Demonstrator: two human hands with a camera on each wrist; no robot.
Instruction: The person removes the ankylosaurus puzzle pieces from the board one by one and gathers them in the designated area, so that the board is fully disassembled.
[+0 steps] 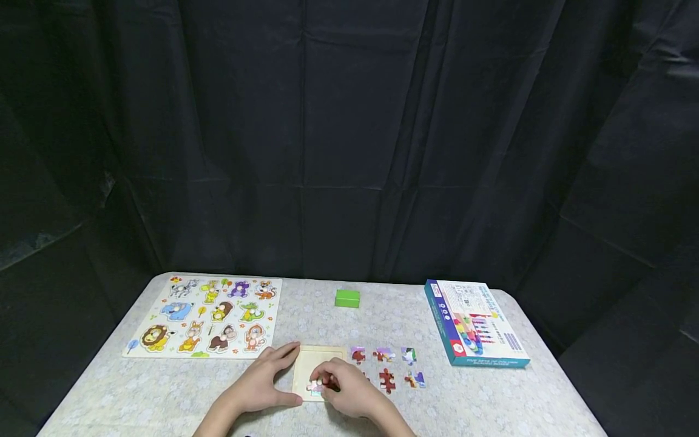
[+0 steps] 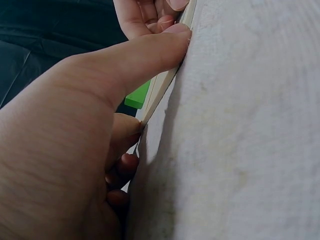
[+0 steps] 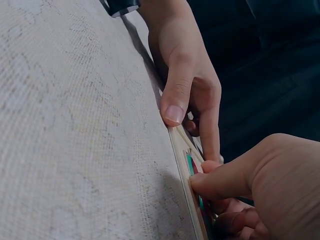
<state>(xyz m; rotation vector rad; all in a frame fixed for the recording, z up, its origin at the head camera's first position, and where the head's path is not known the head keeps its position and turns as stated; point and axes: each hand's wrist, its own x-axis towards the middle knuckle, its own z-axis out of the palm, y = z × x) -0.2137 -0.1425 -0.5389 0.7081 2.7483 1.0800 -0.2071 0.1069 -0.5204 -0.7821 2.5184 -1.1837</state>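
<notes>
A small square wooden puzzle tray (image 1: 312,359) lies on the table close to the person. My left hand (image 1: 263,381) grips its left side, thumb at the near corner and forefinger at the far corner. Over the tray's near right part, my right hand (image 1: 352,389) pinches a jigsaw piece (image 1: 315,389) by thumb and fingers. That piece lies low inside the tray by the near rim, its green edge (image 3: 190,162) showing in the right wrist view. The right fingers partly hide it. Several loose jigsaw pieces (image 1: 387,380) lie to the right of the tray.
A large animal puzzle board (image 1: 204,328) lies at the left. Behind the tray is a green block (image 1: 347,298), and a flat toy box (image 1: 480,325) lies at the right. A patterned cloth (image 1: 469,400) covers the table, with a black curtain (image 1: 349,139) behind it.
</notes>
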